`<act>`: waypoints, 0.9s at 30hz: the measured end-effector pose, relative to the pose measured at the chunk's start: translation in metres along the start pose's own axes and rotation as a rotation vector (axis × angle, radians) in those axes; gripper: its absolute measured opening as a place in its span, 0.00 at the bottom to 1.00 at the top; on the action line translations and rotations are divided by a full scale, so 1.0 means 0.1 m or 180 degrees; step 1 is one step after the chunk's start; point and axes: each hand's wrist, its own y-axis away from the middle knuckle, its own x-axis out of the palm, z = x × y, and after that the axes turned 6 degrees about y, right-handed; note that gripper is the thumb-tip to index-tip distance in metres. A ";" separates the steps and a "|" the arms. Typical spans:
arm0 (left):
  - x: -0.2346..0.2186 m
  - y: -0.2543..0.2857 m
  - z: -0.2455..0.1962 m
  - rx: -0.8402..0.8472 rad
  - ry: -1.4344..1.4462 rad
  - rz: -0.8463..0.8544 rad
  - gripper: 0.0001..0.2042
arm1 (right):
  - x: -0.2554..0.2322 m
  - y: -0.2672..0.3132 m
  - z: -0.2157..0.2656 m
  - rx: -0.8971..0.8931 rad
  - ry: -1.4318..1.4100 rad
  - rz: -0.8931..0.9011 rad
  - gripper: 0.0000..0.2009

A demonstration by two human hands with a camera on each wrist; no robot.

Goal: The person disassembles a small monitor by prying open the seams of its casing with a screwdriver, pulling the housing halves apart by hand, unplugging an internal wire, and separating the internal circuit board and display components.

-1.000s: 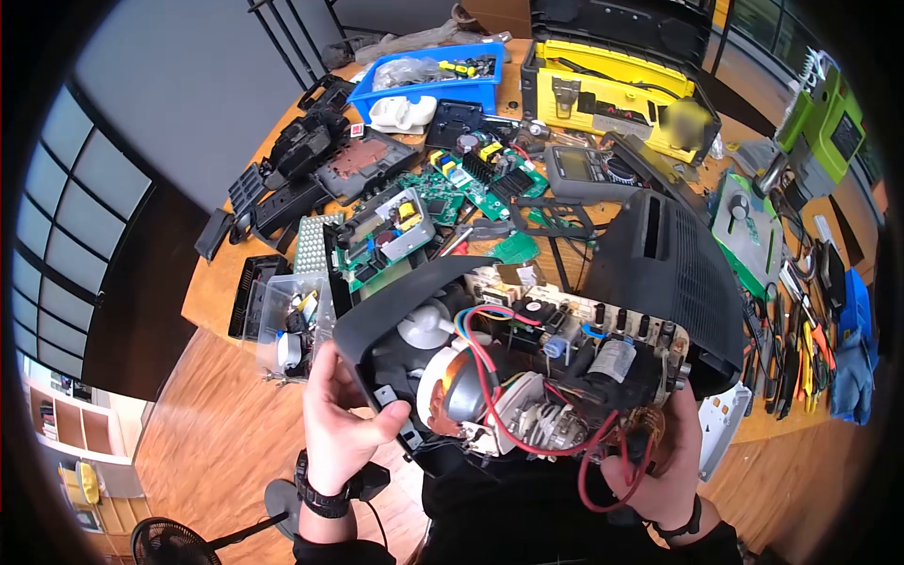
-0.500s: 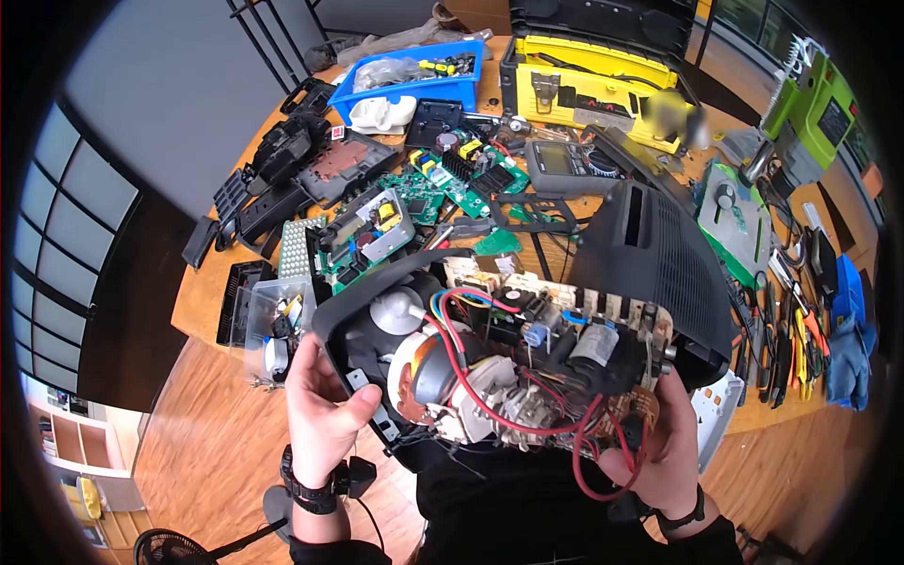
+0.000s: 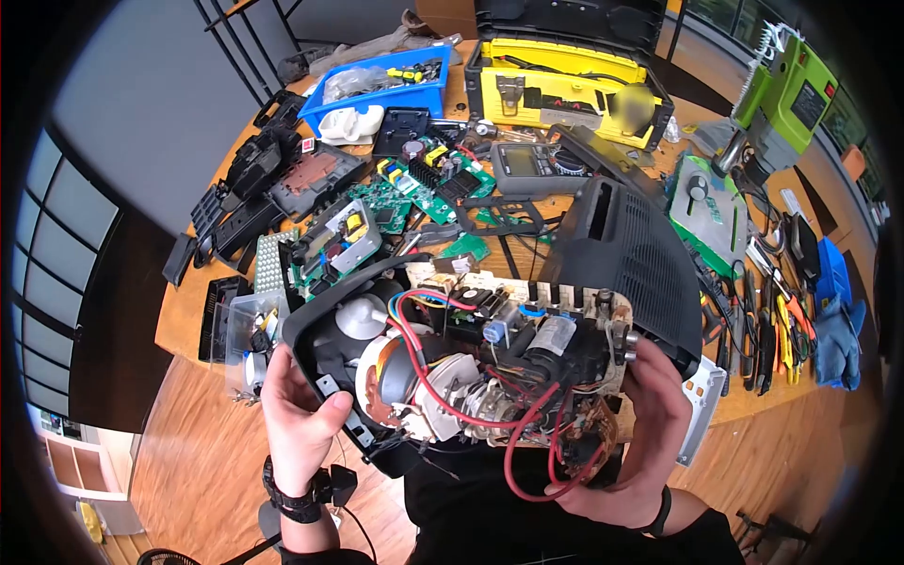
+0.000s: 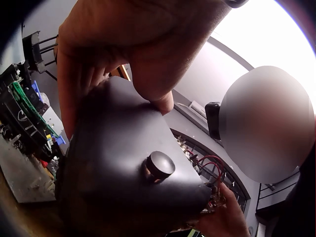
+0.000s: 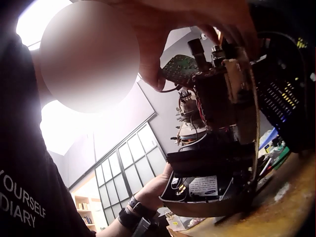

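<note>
My left hand (image 3: 301,428) grips the left side of an opened CRT television (image 3: 325,306), thumb over the black casing's edge. My right hand (image 3: 645,461) holds its other end, with the fingers by the circuit board (image 3: 589,311) and the thumb low near the small brown neck board (image 3: 603,433). Between the hands show the picture tube (image 3: 410,353), its white yoke (image 3: 457,386) and looping red wires (image 3: 513,466). In the left wrist view a round knob (image 4: 161,165) sticks out of the casing's smooth side. A paper label (image 5: 203,186) shows inside in the right wrist view.
Behind the television stands a black vented cover (image 3: 626,254). Green circuit boards (image 3: 424,184), a multimeter (image 3: 527,168), a blue bin (image 3: 377,99) and a yellow toolbox (image 3: 565,94) crowd the table. Hand tools (image 3: 782,325) and a green saw (image 3: 791,99) are at right.
The head view has turned, so the table and the television shift left in it. Both hands keep hold of the television; the right hand's fingers have spread a little at its end.
</note>
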 end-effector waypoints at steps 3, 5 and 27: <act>-0.01 0.00 0.02 0.0044 -0.0068 0.0018 0.35 | -0.04 0.06 0.10 -0.0056 0.0492 -0.0449 0.43; -0.03 0.01 0.05 0.0074 -0.0110 0.0018 0.35 | -0.12 0.08 0.14 -0.0198 0.1049 0.0005 0.28; -0.02 0.01 0.03 0.0070 -0.0040 -0.0063 0.33 | -0.10 0.02 0.24 0.1433 -0.0281 -0.0426 0.23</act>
